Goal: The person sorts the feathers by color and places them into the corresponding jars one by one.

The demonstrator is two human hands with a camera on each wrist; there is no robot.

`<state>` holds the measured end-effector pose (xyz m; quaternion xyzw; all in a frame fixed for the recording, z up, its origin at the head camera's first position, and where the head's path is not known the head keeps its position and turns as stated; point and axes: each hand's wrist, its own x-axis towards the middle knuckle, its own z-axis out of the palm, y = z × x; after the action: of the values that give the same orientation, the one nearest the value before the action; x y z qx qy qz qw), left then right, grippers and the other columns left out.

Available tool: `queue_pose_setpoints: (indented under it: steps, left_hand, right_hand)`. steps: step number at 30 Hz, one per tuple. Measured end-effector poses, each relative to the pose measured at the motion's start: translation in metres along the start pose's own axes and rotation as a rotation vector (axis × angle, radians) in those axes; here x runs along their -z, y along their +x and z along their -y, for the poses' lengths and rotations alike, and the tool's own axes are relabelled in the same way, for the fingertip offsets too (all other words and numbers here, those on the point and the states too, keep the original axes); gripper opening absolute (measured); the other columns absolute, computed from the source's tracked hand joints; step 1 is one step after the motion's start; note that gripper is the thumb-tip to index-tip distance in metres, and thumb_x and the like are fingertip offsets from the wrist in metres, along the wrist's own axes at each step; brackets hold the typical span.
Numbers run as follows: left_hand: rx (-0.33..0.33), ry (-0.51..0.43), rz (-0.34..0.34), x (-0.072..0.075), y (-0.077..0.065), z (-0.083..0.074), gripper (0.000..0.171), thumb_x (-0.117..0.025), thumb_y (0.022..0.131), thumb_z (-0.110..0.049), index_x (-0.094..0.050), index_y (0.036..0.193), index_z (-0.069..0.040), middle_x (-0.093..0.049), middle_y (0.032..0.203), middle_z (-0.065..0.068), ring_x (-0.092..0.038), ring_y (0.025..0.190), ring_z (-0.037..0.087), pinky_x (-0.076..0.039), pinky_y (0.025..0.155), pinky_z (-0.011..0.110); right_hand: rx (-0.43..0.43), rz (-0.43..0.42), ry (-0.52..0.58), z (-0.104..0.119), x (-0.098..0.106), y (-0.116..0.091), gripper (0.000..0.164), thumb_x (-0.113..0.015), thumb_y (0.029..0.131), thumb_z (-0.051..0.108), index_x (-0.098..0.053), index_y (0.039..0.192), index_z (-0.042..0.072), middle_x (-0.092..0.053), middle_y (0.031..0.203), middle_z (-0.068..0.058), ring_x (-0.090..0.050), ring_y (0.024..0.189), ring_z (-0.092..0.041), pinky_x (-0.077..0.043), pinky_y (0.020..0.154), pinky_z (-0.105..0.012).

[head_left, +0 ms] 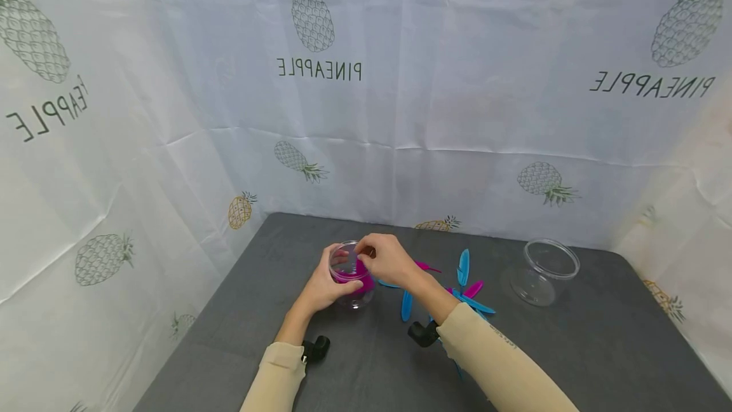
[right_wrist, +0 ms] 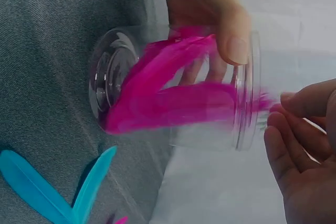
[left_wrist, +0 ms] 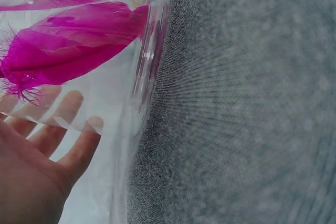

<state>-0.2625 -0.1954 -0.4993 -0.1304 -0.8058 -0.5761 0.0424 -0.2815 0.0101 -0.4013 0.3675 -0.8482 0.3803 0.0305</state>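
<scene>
L hand [head_left: 323,288], fingers clamped round upright jar [head_left: 356,301], prob. stops it tipping — R hand [right_wrist: 310,142] pinches pink feather [right_wrist: 181,107] by one end, thumb vs. fingers, the rest inside jar.

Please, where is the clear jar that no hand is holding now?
In the head view, the clear jar stands on the right part of the dark table, to the right of the loose blue and pink feathers.

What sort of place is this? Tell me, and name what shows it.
Probably a curtained-off tabletop workspace: white pineapple-print sheets hang behind and beside a dark table, where loose feathers lie.
</scene>
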Motion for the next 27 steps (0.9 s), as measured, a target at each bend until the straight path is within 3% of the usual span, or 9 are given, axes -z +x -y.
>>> queue_pose_setpoints:
  steps: [11, 16, 23, 27]
  left_hand:
    - [-0.009, 0.011, 0.001, 0.0, 0.001, 0.003, 0.099, -0.087, 0.082, -0.035, -0.023, 0.154, -0.01, -0.045, 0.149, 0.017, -0.041, 0.14, 0.031, -0.039, 0.111, 0.054]
    - [-0.015, -0.003, 0.006, 0.0, 0.001, 0.004, 0.098, -0.087, 0.082, -0.033, -0.024, 0.153, -0.011, -0.043, 0.15, 0.019, -0.041, 0.14, 0.031, -0.039, 0.112, 0.054]
    - [-0.013, -0.004, -0.007, 0.001, 0.001, 0.003, 0.096, -0.088, 0.081, -0.029, -0.026, 0.152, -0.012, -0.045, 0.149, 0.017, -0.042, 0.139, 0.031, -0.041, 0.11, 0.053]
    - [-0.01, 0.0, -0.007, 0.0, 0.001, 0.003, 0.097, -0.088, 0.08, -0.031, -0.026, 0.152, -0.012, -0.045, 0.149, 0.018, -0.042, 0.139, 0.031, -0.041, 0.11, 0.053]
  right_hand:
    - [0.004, -0.016, -0.071, 0.001, 0.003, -0.004, 0.017, -0.066, 0.098, 0.005, -0.073, 0.113, 0.007, -0.069, 0.11, -0.005, -0.06, 0.1, -0.024, -0.054, 0.088, -0.039]
    - [0.012, -0.052, -0.07, 0.003, 0.014, -0.009, 0.016, -0.066, 0.099, 0.007, -0.073, 0.113, 0.008, -0.068, 0.11, -0.004, -0.06, 0.102, -0.022, -0.052, 0.092, -0.039]
    - [0.098, -0.123, -0.068, 0.005, 0.033, -0.015, 0.013, -0.07, 0.096, 0.007, -0.074, 0.108, 0.006, -0.069, 0.104, -0.004, -0.064, 0.097, -0.021, -0.056, 0.088, -0.045]
    - [0.108, -0.137, -0.1, 0.003, 0.043, -0.02, 0.012, -0.07, 0.097, 0.011, -0.074, 0.108, 0.009, -0.069, 0.103, -0.001, -0.064, 0.096, -0.019, -0.056, 0.087, -0.041]
